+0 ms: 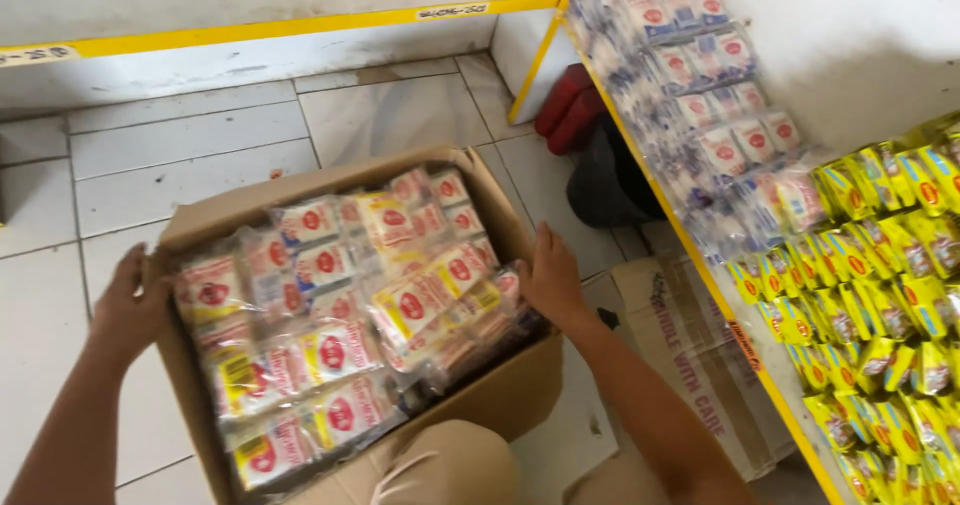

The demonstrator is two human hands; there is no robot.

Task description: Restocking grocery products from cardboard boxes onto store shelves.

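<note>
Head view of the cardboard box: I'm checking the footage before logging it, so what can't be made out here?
- Cardboard box: bottom and lower layers, hidden by the sachet packs on top.
- Left hand: fingers curl over the box wall, out of sight.
- Right hand: fingertips hidden among packs.
- Dark bundle under the shelf: too shadowed to identify.
- Yellow packets: cut off by the right edge.

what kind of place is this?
Probably a small shop or its stockroom: a shelf with a yellow edge carries rows of sachet packs, and both hands grip an open cardboard box full of similar packets.
</note>
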